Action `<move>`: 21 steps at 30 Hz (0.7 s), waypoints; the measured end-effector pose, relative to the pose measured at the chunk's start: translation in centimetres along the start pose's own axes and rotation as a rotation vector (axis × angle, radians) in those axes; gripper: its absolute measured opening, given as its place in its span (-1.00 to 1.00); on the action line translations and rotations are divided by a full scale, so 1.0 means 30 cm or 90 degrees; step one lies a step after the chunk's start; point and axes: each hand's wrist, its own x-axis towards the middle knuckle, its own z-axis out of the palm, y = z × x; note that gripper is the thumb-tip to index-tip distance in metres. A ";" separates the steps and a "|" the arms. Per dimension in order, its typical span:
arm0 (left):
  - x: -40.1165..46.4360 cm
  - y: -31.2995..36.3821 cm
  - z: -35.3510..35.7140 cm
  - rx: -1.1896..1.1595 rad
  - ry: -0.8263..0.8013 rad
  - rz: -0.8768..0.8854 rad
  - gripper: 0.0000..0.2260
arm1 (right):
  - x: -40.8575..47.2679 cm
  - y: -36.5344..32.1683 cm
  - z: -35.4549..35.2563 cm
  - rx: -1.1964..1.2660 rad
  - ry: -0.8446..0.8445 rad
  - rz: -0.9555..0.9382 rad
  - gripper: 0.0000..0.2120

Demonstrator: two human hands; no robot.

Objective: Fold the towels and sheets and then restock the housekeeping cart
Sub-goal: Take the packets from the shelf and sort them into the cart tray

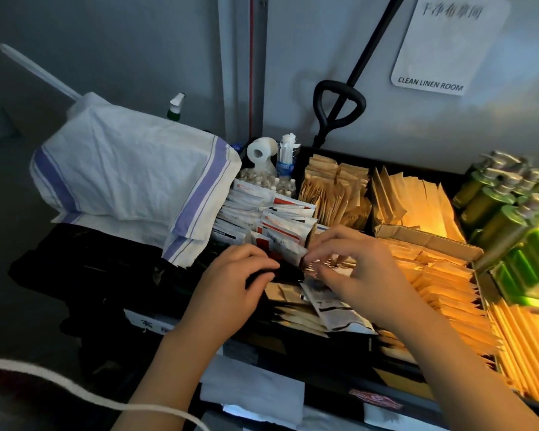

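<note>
On the top tray of the housekeeping cart (296, 331), we work both hands among the sachets. Our left hand (231, 275) curls its fingers (255, 270) round a dark packet (288, 273), gripping it. Our right hand (352, 269) bends its fingers (321, 256), thumb and forefinger pinching a small foil sachet (316, 266) just right of the left fingertips. Directly beyond both sets of fingers stand white-and-red sachets (274, 219). Below the right fingers lies a printed white packet (333, 309). To the right of the right fingers, tan paper packets (442, 287) fill a cardboard box (430, 241); farther right stand green pump bottles (507, 213). Beyond the sachets we see more tan packets (333, 191), a toilet roll (260, 150) and small bottles (262, 178). Left of the left fingers, a folded white cloth with purple stripes (131, 178) rests on a dark bag (84, 269). On the wall a sign (442, 45) reads CLEAN LINEN ROOM.
</note>
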 end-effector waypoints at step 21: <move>0.095 0.143 0.188 0.061 -0.133 -0.017 -0.70 | -0.080 0.215 -0.014 -0.182 -0.066 0.052 -0.86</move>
